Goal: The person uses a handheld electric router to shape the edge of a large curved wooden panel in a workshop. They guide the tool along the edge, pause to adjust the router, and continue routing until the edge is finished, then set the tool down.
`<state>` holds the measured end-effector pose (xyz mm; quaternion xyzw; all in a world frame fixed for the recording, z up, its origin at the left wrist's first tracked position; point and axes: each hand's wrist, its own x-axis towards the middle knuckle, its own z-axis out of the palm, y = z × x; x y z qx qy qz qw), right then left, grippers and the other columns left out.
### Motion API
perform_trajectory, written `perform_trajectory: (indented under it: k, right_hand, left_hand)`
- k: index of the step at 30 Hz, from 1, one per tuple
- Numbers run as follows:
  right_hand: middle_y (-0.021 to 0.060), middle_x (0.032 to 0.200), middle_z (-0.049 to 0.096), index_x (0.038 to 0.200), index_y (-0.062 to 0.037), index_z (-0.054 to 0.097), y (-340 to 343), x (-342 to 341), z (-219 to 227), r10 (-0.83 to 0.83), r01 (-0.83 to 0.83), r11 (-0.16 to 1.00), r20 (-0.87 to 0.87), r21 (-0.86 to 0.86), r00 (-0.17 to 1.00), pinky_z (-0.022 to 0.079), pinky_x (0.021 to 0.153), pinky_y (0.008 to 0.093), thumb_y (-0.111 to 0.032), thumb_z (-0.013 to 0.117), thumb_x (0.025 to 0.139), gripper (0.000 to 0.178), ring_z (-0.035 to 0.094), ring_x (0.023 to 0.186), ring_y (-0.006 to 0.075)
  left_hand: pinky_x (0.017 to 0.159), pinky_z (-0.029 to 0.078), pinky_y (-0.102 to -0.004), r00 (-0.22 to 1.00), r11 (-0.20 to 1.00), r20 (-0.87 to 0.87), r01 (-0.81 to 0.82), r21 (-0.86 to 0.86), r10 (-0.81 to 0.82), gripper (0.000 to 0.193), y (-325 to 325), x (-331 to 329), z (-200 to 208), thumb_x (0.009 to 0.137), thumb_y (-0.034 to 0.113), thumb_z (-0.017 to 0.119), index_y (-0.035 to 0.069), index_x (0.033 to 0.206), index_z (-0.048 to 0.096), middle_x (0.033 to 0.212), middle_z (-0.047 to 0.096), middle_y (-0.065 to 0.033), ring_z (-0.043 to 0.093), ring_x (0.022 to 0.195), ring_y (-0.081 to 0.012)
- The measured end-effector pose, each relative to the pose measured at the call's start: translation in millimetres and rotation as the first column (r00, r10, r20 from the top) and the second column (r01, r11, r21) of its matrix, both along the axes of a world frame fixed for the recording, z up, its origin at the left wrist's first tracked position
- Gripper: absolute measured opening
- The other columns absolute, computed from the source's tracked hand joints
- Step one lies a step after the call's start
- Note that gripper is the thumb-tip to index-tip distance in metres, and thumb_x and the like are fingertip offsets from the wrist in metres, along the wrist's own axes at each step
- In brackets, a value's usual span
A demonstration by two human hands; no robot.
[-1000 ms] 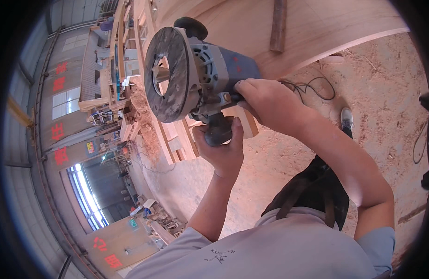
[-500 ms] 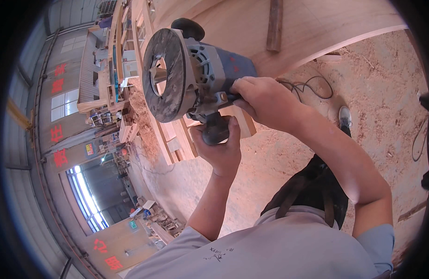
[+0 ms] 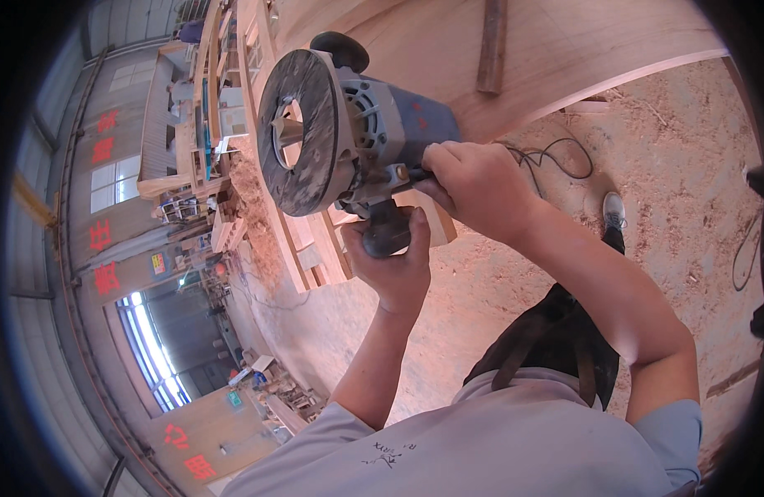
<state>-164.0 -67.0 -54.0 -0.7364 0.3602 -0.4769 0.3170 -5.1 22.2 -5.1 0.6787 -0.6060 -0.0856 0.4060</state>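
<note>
A plunge router (image 3: 415,120), with a blue-grey motor housing, lies tipped on its side over the wood. Its round, scuffed black base plate (image 3: 303,178) faces left, and a pointed bit (image 3: 288,132) shows in the central hole. My left hand (image 3: 394,277) is wrapped from below around the near black knob handle (image 3: 388,230). The far knob handle (image 3: 340,50) is untouched. At the router's near side, my right hand (image 3: 481,186) is closed, thumb and fingers pinching a small dark part beside a metal clamp piece (image 3: 398,174). My fingers mostly hide that part.
A broad wooden panel (image 3: 580,50) with a curved edge lies under and beyond the router, a dark wooden strip (image 3: 491,50) on it. Black cord (image 3: 556,161) coils on the sawdust-strewn floor (image 3: 522,282). Timber frames (image 3: 315,257) and shavings (image 3: 253,207) are at the left.
The router and both hands sit almost where they were. My right hand has turned slightly at the router's side, its knuckles shifting a little to the right.
</note>
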Motion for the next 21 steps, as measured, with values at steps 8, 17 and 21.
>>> perform_trajectory:
  k: [8, 17, 21]
  right_hand:
    - [0.014, 0.084, 0.068, 0.102, -0.0045, 0.061, -7, 3, -6, -0.022, 0.039, 0.986, 0.102, -0.162, 0.995, 0.056, 0.066, 0.0451, -0.016, 0.078, 0.089, 0.024, 0.069, 0.076, 0.0372]
    - [0.0136, 0.086, 0.068, 0.105, -0.0041, 0.061, 2, 4, -6, -0.081, 0.094, 0.992, 0.151, -0.079, 0.985, 0.056, 0.068, 0.0438, -0.017, 0.079, 0.087, 0.028, 0.07, 0.079, 0.0363]
    - [0.0134, 0.084, 0.068, 0.104, -0.0046, 0.061, -5, 4, -6, -0.049, 0.06, 0.991, 0.096, -0.121, 0.994, 0.056, 0.067, 0.0432, -0.018, 0.079, 0.088, 0.028, 0.07, 0.078, 0.036]
  left_hand:
    - [0.072, 0.058, -0.0272, 1.0, 1.0, -0.027, 0.012, -0.01, -0.013, 0.042, -1, 0, 0, 0.092, 0.008, 0.082, 0.002, 0.108, 0.044, 0.091, 0.072, -0.0127, 0.072, 0.081, -0.0156]
    - [0.07, 0.059, -0.0285, 0.997, 1.0, 0.078, 0.027, 0.014, -0.028, 0.041, -1, 4, 0, 0.094, 0.009, 0.08, 0.002, 0.108, 0.043, 0.09, 0.072, -0.015, 0.073, 0.081, -0.0161]
    - [0.072, 0.058, -0.0286, 1.0, 1.0, 0.003, 0.004, -0.01, -0.004, 0.043, 0, 4, -3, 0.092, 0.011, 0.082, 0.001, 0.111, 0.046, 0.093, 0.071, -0.0135, 0.072, 0.084, -0.0164]
